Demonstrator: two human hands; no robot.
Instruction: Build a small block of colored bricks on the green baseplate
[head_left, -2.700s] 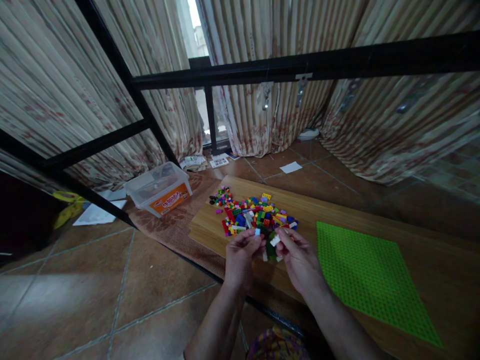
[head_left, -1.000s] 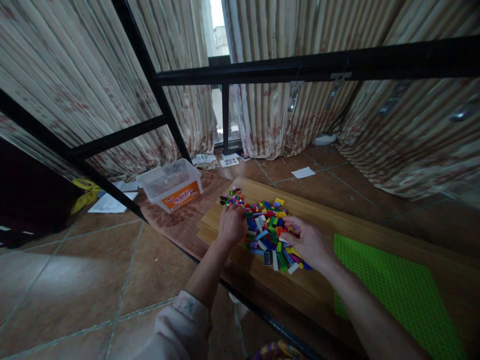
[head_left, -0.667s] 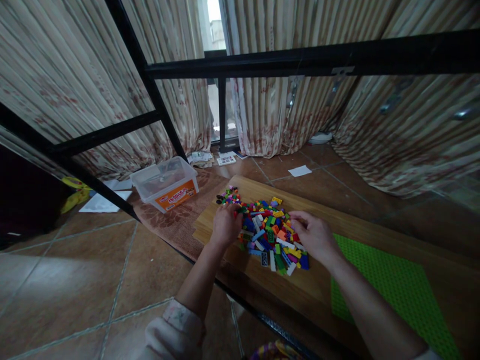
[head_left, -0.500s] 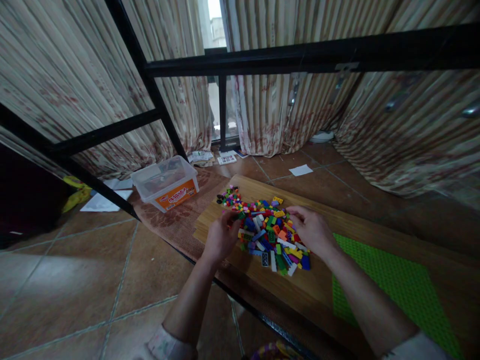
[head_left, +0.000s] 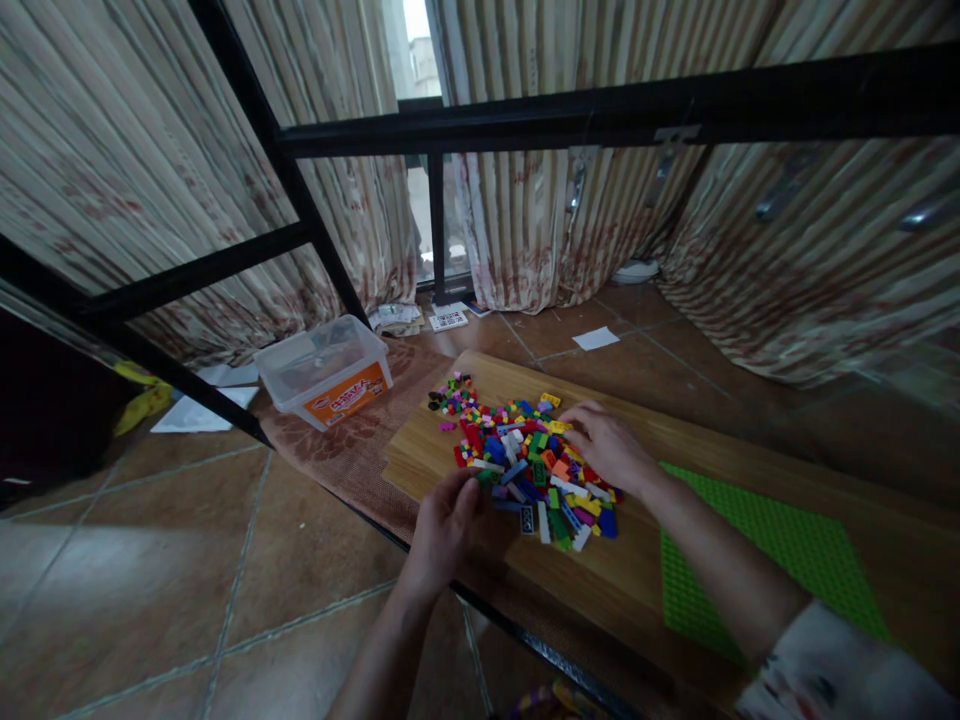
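On the wooden board [head_left: 416, 440], a pile of coloured bricks [head_left: 538, 473] lay between two bare hands. The left hand [head_left: 442, 530] stood at the pile's eight o'clock, thumb and fingertips drawn close; a dark green brick [head_left: 487, 478] lay at their one o'clock, though whether it was pinched could not be told. The right hand [head_left: 611, 448], at two o'clock, curled its fingers towards yellow bricks [head_left: 556, 427], its grip likewise indeterminable. A green studded baseplate [head_left: 787, 530] occupied the pile's four o'clock.
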